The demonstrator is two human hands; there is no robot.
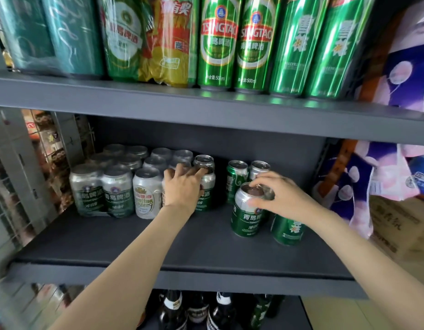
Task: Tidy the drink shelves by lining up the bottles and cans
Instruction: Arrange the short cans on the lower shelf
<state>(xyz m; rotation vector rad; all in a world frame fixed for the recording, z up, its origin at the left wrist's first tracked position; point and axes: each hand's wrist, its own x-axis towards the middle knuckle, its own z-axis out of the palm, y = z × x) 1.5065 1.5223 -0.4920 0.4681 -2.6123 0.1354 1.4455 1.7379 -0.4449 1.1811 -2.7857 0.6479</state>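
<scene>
The left hand lies on top of a silver-green can, fingers spread and bent over its rim, on the middle shelf. To the right of that can, the right hand grips the tops of two green cans, one leaning can and another under the palm. Two more cans stand behind them. Left of the silver-green can sit wrapped silver packs. Above it, tall green cans line the upper shelf; below, dark bottles.

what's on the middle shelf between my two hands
In the head view, one green can stands back between the left hand and right hand; otherwise bare shelf.
</scene>
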